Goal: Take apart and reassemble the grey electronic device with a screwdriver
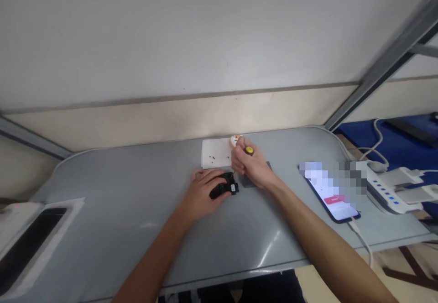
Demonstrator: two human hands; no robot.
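Observation:
My left hand (201, 193) is closed around a small black plastic device (222, 187) with a white label and a bit of green, holding it on the grey table. In my right fist is a screwdriver (249, 150); the yellow end of its handle shows above my fingers. Its thin shaft points down at the device, but whether the tip sits in a screw cannot be made out. My right hand (251, 164) is just above and to the right of the device. Behind both hands lies a white paper pad (214, 148) with several tiny dark screws (212, 158) on it.
A small white-and-orange object (234, 140) sits behind my right hand, and a dark flat piece (249, 183) lies below it. A lit phone (337, 198) charges at right beside a white power strip (383, 191). At far left is a black slab (32, 241) on white.

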